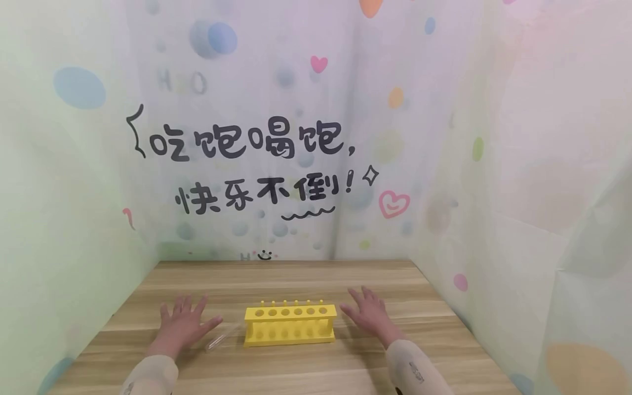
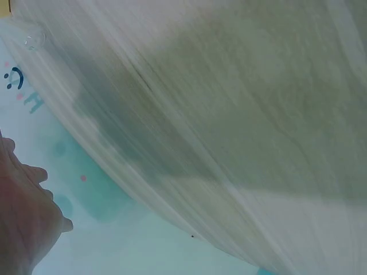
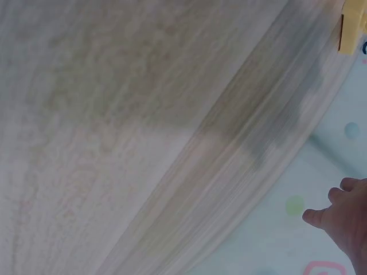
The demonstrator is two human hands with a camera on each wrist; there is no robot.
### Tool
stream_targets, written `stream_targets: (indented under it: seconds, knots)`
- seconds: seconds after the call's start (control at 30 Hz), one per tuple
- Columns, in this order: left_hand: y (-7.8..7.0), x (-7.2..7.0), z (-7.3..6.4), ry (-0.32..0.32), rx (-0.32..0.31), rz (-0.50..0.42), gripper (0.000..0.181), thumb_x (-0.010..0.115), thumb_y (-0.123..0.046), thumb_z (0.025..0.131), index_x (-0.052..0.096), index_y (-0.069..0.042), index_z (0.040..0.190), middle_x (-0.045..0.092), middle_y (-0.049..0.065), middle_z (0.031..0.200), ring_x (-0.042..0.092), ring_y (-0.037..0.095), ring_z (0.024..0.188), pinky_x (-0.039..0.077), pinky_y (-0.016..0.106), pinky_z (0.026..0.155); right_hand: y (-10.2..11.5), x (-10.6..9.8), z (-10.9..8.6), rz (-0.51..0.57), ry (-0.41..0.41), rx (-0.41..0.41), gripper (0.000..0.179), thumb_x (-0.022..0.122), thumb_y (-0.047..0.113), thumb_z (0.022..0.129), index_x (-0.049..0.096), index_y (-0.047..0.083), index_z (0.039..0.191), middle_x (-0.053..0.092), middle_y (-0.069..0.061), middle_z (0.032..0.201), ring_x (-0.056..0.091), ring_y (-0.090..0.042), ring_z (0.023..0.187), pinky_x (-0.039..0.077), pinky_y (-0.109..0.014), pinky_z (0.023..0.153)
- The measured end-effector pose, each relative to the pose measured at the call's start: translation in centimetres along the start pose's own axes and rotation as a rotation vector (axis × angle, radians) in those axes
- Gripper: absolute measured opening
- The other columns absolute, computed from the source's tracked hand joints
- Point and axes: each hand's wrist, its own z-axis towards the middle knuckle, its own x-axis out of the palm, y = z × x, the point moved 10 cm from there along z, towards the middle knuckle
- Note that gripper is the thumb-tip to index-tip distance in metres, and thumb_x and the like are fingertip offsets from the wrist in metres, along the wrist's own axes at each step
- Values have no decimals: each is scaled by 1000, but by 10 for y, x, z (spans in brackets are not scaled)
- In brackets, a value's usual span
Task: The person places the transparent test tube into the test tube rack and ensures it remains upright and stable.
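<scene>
The fingers of the left hand [image 1: 182, 328] are held spread, with nothing pinched, and the thumb is pointed toward a clear tube [image 1: 216, 343]; those of the right hand [image 1: 371, 315] are likewise fanned and unoccupied. Whether the palms are rested on the table [image 1: 296, 376] cannot be told. The tube is laid slantwise between the left thumb and the left end of a yellow rack [image 1: 290, 317], perhaps laid flat because it would not stand alone. Between the hands, the rack is set upright on its base, roughly parallel to the table's far edge, its six holes turned upward, presumably so that tubes can be received. Beyond that edge, "吃饱喝饱,快乐不倒!" is printed on the back wall [image 1: 276, 88], with a faint "H" and "O" above. On the right sleeve [image 1: 424, 378], small print cannot be read; no brand is seen on rack or tube.
</scene>
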Motion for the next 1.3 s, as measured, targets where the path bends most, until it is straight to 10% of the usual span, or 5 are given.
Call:
stream_targets:
  seconds: [1.3]
  knots:
    - [-6,3,-1,51,-8,-3,90,42,-70,87,36,-1,144,18,42,145,8,60,135,-6,78,101,46,1,-9,330,40,-149,44,59,49,89,61,18,120,37,-22,148,35,-47,134,30,-68,103]
